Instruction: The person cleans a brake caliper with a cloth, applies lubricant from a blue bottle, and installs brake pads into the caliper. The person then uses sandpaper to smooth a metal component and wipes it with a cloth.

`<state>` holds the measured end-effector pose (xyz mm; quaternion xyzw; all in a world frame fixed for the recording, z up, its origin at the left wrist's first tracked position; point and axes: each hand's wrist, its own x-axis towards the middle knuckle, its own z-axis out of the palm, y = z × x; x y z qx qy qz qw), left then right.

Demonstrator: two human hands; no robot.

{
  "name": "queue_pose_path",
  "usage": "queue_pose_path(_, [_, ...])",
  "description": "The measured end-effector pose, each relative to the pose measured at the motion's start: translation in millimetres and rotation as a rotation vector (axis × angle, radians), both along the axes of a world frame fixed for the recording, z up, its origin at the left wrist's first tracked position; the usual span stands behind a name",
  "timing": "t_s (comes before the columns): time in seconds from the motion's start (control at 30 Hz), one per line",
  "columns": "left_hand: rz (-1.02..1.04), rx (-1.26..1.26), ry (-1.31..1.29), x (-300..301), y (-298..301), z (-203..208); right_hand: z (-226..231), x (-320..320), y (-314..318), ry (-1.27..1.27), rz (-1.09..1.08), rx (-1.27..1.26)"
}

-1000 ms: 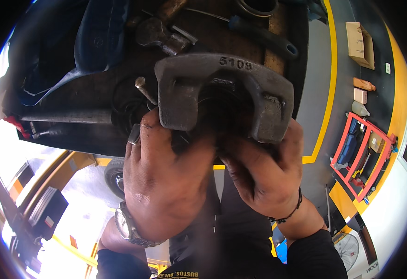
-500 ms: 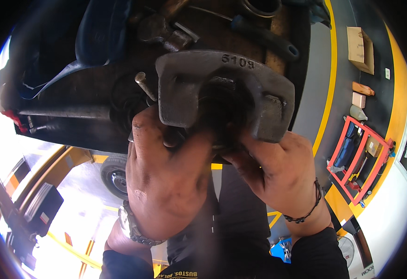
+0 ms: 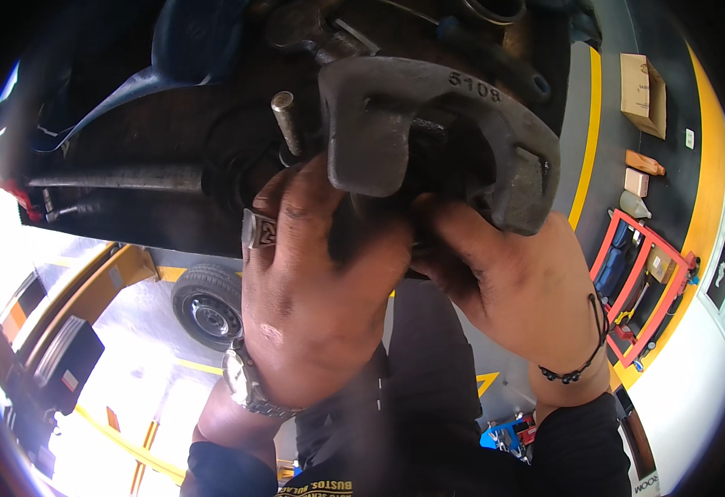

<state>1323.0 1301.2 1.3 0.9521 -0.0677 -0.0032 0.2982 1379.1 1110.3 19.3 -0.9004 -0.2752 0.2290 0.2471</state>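
Observation:
Both my hands are around a dark grey cast brake caliper [image 3: 364, 87], which is lifted in front of me over a dark bench. My left hand [image 3: 317, 265], with a ring and a wristwatch, is closed at the caliper's left underside. On the other side, my right hand [image 3: 520, 277] grips the lower right part, its thumb and fingers reaching into the shadowed hollow. What the fingertips touch inside is too dark to make out. A metal pin [image 3: 285, 120] sticks up just left of the caliper, beside the left fingers.
Behind the caliper lie a dark-handled tool [image 3: 499, 58], a metal ring [image 3: 495, 8] and a dark blue item [image 3: 197, 37]. A metal bar [image 3: 122, 178] lies left. A wheel [image 3: 207, 306] stands on the floor; a red-framed cart [image 3: 642, 286] and cardboard box [image 3: 642, 95] are right.
The caliper and both hands have shifted right and slightly up, and the caliper tilts more, its right end lower. The ring on my left hand has come into sight. The whole view has shifted slightly.

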Motion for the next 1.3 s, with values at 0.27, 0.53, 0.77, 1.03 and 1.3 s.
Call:
queue_pose_path(0.27, [-0.056, -0.022, -0.070, -1.2, 7.8, -5.5, 2.3, -10.0, 10.3, 0.076, -0.151, 0.017])
queue_pose_path(0.53, [-0.007, -0.135, -0.088, -5.0, 4.6, -19.7, 2.9, 2.4, 7.5, 0.066, -0.099, 0.072])
queue_pose_path(0.77, [0.025, -0.127, -0.132, -7.3, -0.7, -22.8, -1.7, 3.0, 6.9, 0.145, -0.110, 0.172])
queue_pose_path(1.03, [0.046, -0.059, -0.236, -16.9, -0.7, -27.7, -9.8, -5.4, 5.9, 0.166, -0.155, 0.213])
queue_pose_path(1.3, [0.021, 0.123, -0.137, -14.8, -3.1, -7.8, -2.4, -13.4, 4.5, 0.015, -0.087, 0.043])
